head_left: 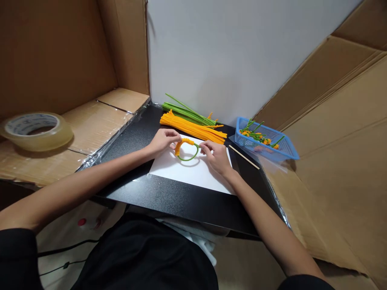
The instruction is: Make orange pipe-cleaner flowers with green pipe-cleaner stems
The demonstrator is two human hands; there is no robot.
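Note:
A ring of pipe cleaner is held up over a white sheet of paper. Its lower and right part is green, while coiled orange covers the upper left. My left hand pinches the orange coil at the ring's left side. At the right, the thumb and fingers of my right hand are closed on the green part. Just behind the paper lie a bundle of orange pipe cleaners and a bundle of green ones.
A blue basket with small green and orange pieces stands at the right. Near it lies a thin wooden stick. A large tape roll rests on cardboard at the left. Cardboard walls flank the black table.

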